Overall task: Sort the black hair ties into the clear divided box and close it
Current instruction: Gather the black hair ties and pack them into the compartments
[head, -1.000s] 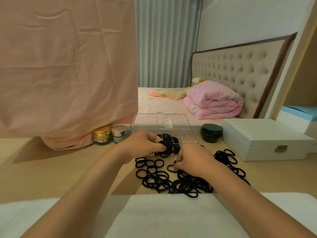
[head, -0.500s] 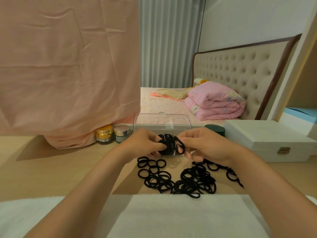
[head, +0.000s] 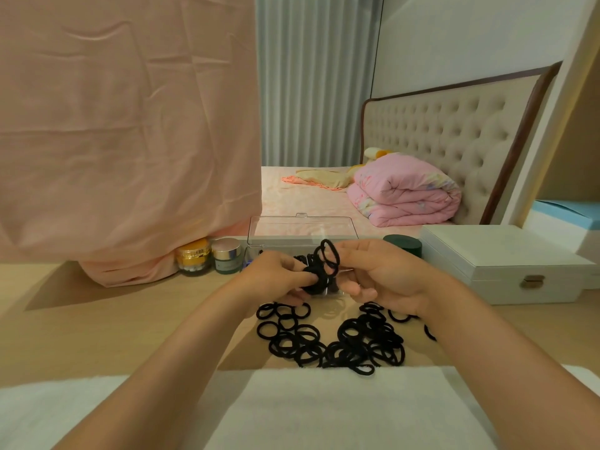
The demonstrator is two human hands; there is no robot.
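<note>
My left hand (head: 276, 274) pinches a thick bunch of black hair ties (head: 315, 280) just above the front of the clear divided box. The box's lid (head: 302, 227) stands open behind; most of its base is hidden by my hands. My right hand (head: 386, 274) faces the bunch, palm turned inward, and its fingertips hold one upright hair tie loop (head: 330, 254) against the bunch. Several loose hair ties (head: 360, 345) lie scattered on the wooden table (head: 130, 326) in front of the box, under both wrists.
A gold jar (head: 193, 256) and a silver-lidded jar (head: 227, 254) stand left of the box, a dark green jar (head: 402, 245) and a white latched case (head: 506, 264) to its right. Pink cloth (head: 130, 125) hangs at left. A white towel (head: 324, 410) covers the near edge.
My right hand has lifted from the pile on the table with one tie and brought it up to the bunch held by my left hand. The left hand has barely moved.
</note>
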